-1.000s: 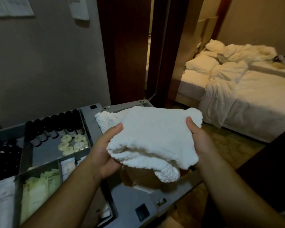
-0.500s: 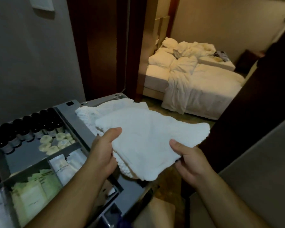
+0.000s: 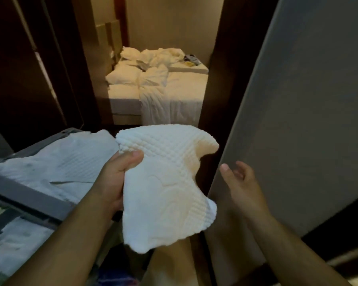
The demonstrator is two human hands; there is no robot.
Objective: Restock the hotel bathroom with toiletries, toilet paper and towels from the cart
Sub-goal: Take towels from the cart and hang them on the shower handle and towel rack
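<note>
Towel [image 3: 165, 182] is off the cart [image 3: 29, 193] and in your left hand [image 3: 116, 178]; the restock has barely started.
Your left fingers [image 3: 132, 161] clamp the folded white towel at its left edge, thumb on top. It hangs in the air just right of the cart and touches nothing else that I can see. Your right hand [image 3: 242, 182] is beside it but apart from it, with its fingers [image 3: 225, 169] loose and spread, grasping nothing. More folded towels [image 3: 56, 162] sit stacked on the cart top. No bathroom is in view. Ahead is a doorway to an unmade bed [image 3: 174, 93], and there's a grey panel [image 3: 298, 100] on your right. My read: one towel picked, nothing delivered as far as shown. Toiletries, toilet paper and the other towels are all left to do. I see no toilet paper in frame.
</note>
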